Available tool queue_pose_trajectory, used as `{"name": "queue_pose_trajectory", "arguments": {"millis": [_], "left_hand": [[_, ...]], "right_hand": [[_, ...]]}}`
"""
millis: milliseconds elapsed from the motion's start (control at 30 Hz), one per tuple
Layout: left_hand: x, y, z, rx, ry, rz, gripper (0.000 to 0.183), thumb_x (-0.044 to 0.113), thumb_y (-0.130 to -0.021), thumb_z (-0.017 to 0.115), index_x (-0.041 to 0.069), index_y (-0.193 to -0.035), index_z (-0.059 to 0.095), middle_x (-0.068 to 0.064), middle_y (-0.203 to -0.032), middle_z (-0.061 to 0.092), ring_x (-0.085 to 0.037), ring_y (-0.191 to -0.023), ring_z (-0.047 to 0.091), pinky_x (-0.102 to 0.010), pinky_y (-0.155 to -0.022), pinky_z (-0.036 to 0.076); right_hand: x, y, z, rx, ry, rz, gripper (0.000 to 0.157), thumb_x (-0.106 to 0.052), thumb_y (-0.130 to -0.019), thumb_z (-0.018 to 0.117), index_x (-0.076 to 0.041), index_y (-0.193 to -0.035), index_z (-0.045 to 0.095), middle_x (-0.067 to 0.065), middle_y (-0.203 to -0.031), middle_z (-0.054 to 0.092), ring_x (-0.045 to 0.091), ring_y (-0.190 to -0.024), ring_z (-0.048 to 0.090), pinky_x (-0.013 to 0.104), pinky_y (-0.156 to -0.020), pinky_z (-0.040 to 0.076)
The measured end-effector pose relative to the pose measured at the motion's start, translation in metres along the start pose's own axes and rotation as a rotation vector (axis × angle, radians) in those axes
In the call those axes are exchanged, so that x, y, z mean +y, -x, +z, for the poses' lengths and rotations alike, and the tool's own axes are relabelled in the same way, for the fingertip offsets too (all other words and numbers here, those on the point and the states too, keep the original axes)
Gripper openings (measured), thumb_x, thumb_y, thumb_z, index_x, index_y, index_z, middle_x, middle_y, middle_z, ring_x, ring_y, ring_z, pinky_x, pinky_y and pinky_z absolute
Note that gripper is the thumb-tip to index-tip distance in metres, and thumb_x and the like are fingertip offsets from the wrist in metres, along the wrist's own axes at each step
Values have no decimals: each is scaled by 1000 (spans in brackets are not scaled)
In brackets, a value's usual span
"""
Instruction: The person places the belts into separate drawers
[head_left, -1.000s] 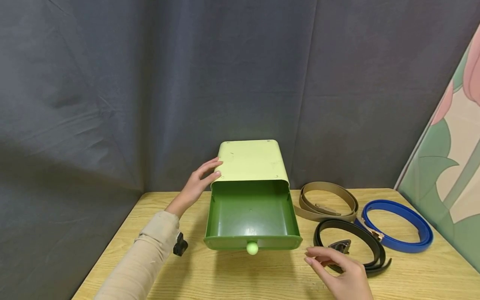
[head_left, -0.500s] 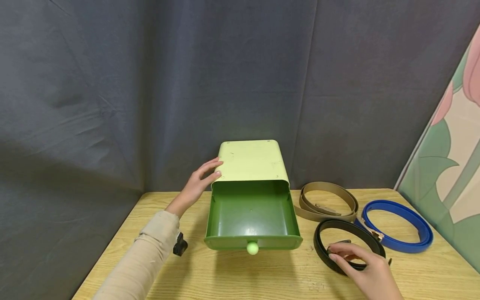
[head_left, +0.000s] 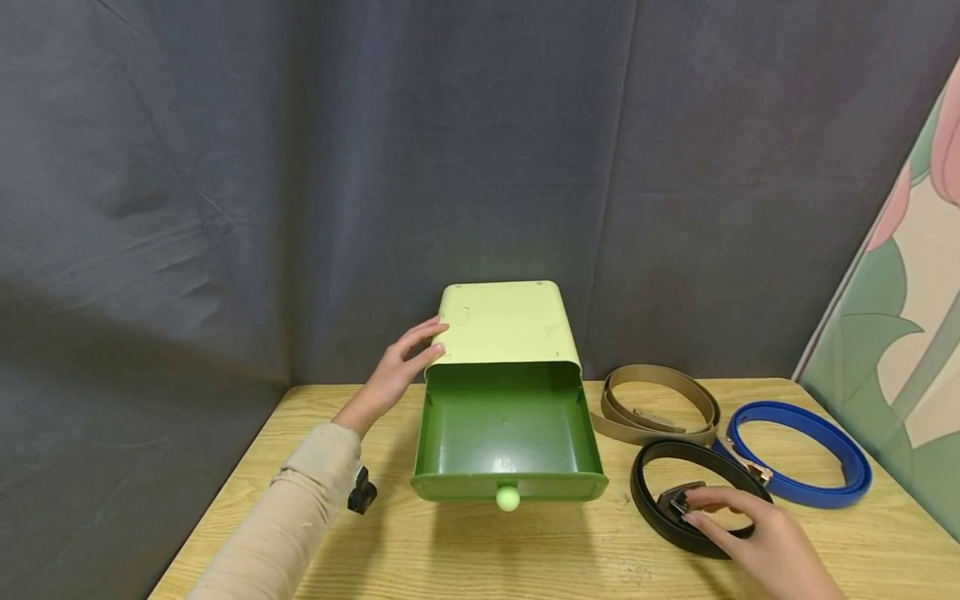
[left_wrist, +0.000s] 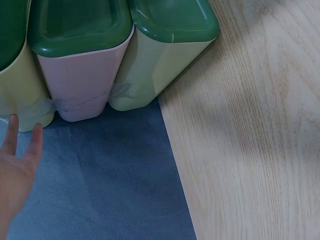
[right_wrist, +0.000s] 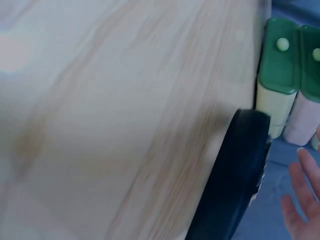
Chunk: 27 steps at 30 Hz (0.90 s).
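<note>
One hand on the yellow box, the other at the black belt's buckle

The person's left hand (head_left: 390,371) rests against the left side of the yellow box (head_left: 506,321), fingers straight and spread, thumb near its front edge. The green drawer (head_left: 510,487) juts out from the front of the yellow box, its round knob (head_left: 507,498) facing the person. From the left wrist I see a pink box (left_wrist: 82,82) beneath the yellow box and a pale green box (left_wrist: 150,65) at the bottom, touching the table (head_left: 487,567).

To the right of the yellow box, near the drawer's front, lies the coiled black belt (head_left: 697,454). The right hand (head_left: 768,537) is at its buckle (head_left: 670,500), thumb and forefinger a narrow gap apart; I cannot tell whether they pinch it.

Also right of the yellow box, a brown belt (head_left: 652,435) lies coiled behind the black belt, and a blue belt (head_left: 810,493) lies farther out. Left of the yellow box, a small black object (head_left: 362,492) shows beside the person's beige sleeve (head_left: 277,517). A dark curtain (head_left: 450,167) hangs behind the yellow box.
</note>
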<state>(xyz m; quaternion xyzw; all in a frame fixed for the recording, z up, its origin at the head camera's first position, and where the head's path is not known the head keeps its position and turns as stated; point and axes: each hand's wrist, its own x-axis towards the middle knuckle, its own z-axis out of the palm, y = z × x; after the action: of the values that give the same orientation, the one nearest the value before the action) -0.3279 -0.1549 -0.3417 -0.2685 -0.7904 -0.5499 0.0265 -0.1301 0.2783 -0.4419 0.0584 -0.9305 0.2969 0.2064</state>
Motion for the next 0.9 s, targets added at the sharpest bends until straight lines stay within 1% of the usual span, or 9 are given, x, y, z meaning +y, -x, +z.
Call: {"name": "queue_pose_trajectory", "arguments": {"millis": [100, 167, 267, 367, 500, 600, 667, 767, 900], "left_hand": [[0, 0, 1, 0, -2, 4, 44, 29, -103, 56, 19, -145, 51, 6, -158, 32, -20, -147, 21, -54, -115, 23], [0, 1, 0, 0, -1, 6, 44, 29, -103, 55, 18, -145, 51, 5, -158, 32, -21, -148, 21, -55, -115, 22], [-1, 3, 0, 2, 7, 2, 44, 28, -103, 55, 18, -146, 51, 4, -159, 31, -21, -148, 20, -56, -115, 21], [-1, 5, 0, -1, 12, 3, 44, 27, -103, 55, 16, -146, 50, 2, -159, 31, -23, -148, 20, -58, -114, 21], [-3, 4, 1, 2, 5, 2, 44, 28, -103, 55, 17, -145, 51, 3, -159, 31, -22, -148, 20, -57, -114, 21], [-3, 2, 2, 5, 5, 3, 44, 28, -103, 56, 16, -145, 51, 3, -159, 31, -22, -148, 21, -57, -114, 21], [-2, 1, 2, 3, 7, 6, 44, 27, -103, 56, 16, -146, 51, 2, -159, 31, -23, -148, 20, -57, -114, 21], [-1, 1, 2, 3, 5, 11, 44, 26, -103, 55, 15, -146, 51, 1, -159, 31, -23, -148, 21, -57, -114, 21], [-2, 0, 1, 5, 3, 15, 43, 26, -104, 55, 15, -145, 51, 1, -159, 31, -22, -148, 21, -56, -115, 21]], "right_hand": [[11, -1, -2, -24, 37, -53, 27, -21, -75, 87, -26, -99, 75, -6, -100, 73, -5, -93, 60, 22, -74, 52], [19, -2, -3, -26, 34, -118, 30, -18, -73, 88, -23, -100, 75, -7, -100, 72, -5, -94, 60, 15, -75, 49], [31, -4, -2, -34, -12, -206, 35, -12, -70, 89, -18, -102, 75, -11, -100, 71, -6, -96, 59, 5, -77, 42], [41, -5, -3, -69, -63, -255, 36, -9, -71, 88, -15, -104, 74, -12, -99, 71, -6, -95, 59, 3, -77, 39], [51, -7, -5, -164, -75, -258, 33, -14, -75, 86, -15, -106, 73, -9, -98, 70, -4, -92, 60, 12, -73, 47], [59, -8, -7, -282, -46, -234, 33, -27, -80, 83, -17, -109, 71, -8, -101, 69, -3, -94, 60, 20, -70, 51], [64, -9, -8, -365, -49, -215, 36, -33, -82, 81, -16, -111, 70, -5, -104, 69, -3, -94, 60, 23, -70, 52], [70, -11, -8, -480, -101, -192, 40, -35, -84, 79, -11, -114, 69, -1, -107, 68, -3, -92, 60, 23, -70, 53], [72, -13, -6, -511, -114, -216, 41, -33, -84, 79, -6, -113, 69, -1, -105, 69, -3, -90, 60, 25, -69, 53]]}}
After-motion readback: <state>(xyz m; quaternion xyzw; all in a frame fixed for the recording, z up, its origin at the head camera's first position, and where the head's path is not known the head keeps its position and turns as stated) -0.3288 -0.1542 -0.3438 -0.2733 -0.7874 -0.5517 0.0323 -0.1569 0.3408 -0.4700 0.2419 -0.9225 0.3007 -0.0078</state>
